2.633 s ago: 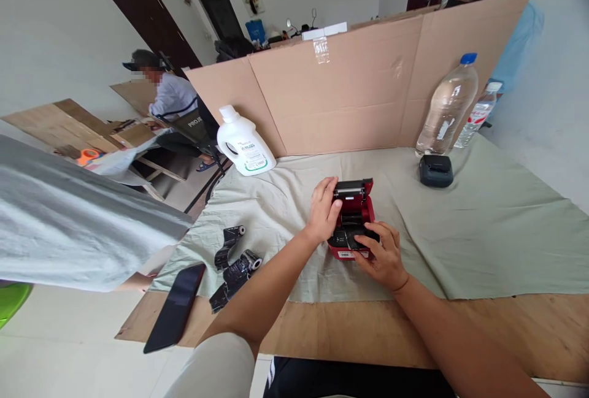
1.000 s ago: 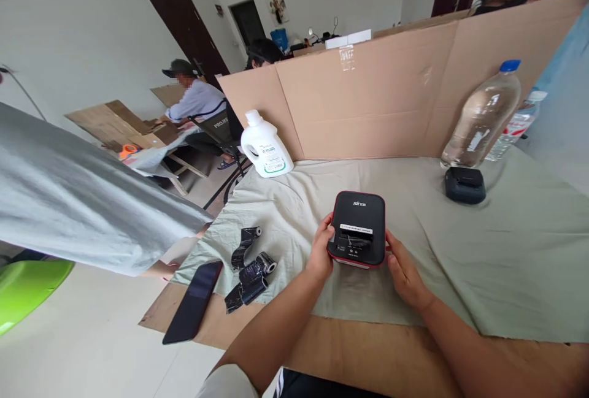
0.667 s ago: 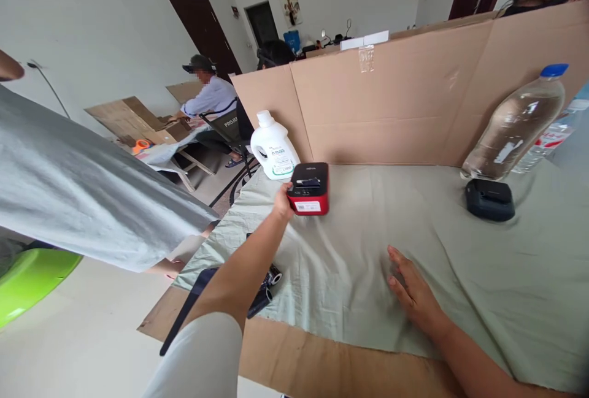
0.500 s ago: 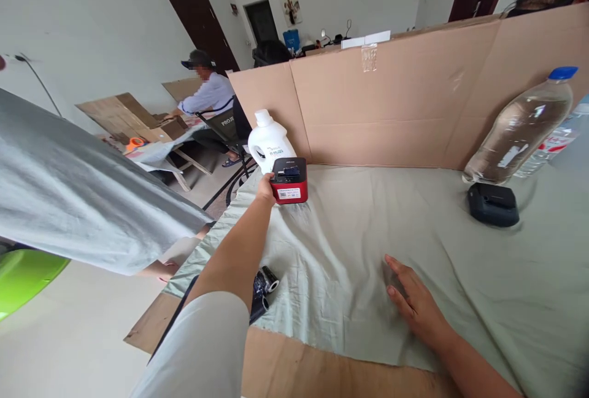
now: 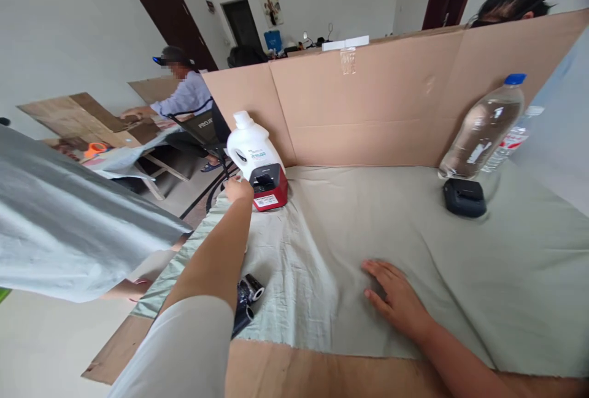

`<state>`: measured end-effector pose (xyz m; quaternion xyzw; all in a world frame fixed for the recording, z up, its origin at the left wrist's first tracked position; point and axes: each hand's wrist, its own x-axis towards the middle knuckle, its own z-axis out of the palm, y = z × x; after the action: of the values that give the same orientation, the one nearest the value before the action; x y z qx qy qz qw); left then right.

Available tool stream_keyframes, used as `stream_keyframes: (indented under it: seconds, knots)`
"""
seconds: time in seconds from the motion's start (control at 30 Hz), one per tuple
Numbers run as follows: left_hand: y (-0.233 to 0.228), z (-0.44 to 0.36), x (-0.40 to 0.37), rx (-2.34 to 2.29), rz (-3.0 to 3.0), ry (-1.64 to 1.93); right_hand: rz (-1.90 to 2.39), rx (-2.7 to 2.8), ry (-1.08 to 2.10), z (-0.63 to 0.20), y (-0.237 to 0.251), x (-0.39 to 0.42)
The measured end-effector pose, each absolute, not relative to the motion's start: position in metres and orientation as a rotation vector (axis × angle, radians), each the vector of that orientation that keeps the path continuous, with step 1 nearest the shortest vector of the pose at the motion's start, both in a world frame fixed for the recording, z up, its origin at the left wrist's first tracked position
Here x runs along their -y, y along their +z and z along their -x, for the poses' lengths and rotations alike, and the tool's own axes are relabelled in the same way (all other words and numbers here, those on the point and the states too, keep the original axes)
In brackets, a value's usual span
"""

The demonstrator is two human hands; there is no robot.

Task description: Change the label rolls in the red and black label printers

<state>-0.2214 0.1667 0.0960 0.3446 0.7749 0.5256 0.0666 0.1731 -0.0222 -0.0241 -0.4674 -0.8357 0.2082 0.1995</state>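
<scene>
Left hand (image 5: 238, 189) at far left cloth edge, touching red label printer (image 5: 268, 186), finger state cannot be told, printer just before white jug (image 5: 249, 145), right hand (image 5: 394, 298) flat on cloth (image 5: 414, 232), fingers spread, open cloth between and beyond.

White short sleeve on left arm (image 5: 184, 355); right arm (image 5: 464, 367) bare; both hands w/o gloves, no rings.

bare cloth (image 5: 368, 214) fills the frame's middle between the hands. the printer (image 5: 269, 186) and white jug (image 5: 248, 143) crowd the upper left; the bottle (image 5: 483, 128) and black device (image 5: 464, 197) block the upper right before the cardboard wall (image 5: 368, 103).
</scene>
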Motion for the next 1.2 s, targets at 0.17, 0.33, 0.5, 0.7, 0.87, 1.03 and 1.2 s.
stream_keyframes:
  seconds: [0.17, 0.33, 0.5, 0.7, 0.87, 1.03, 1.2]
  knots:
    - [0.061, 0.117, -0.141, -2.197, -1.802, 1.293, 1.315, 2.599, 0.549, -0.163, -0.015, 0.028]
    - [0.003, 0.013, -0.064, -1.686, -2.360, 0.492, 1.242, 2.676, 0.576, -0.170, -0.013, 0.055]
    - [-0.021, -0.001, -0.013, -1.640, -2.503, 0.225, 1.116, 2.625, 0.649, -0.201, -0.009, 0.047]
    - [-0.016, 0.004, -0.007, -1.646, -2.464, 0.215, 1.926, 1.827, 0.063, -0.273, 0.015, -0.093]
    - [-0.010, 0.006, -0.009, -1.614, -2.428, 0.214, 2.369, 1.459, -0.076, -0.330, 0.020, -0.160]
    - [-0.013, 0.008, -0.009, -1.579, -2.414, 0.276, 2.405, 1.304, 0.114, -0.344, 0.010, -0.164]
    - [-0.014, 0.009, -0.011, -1.545, -2.373, 0.360, 2.018, 1.531, 0.088, -0.298, 0.010, -0.131]
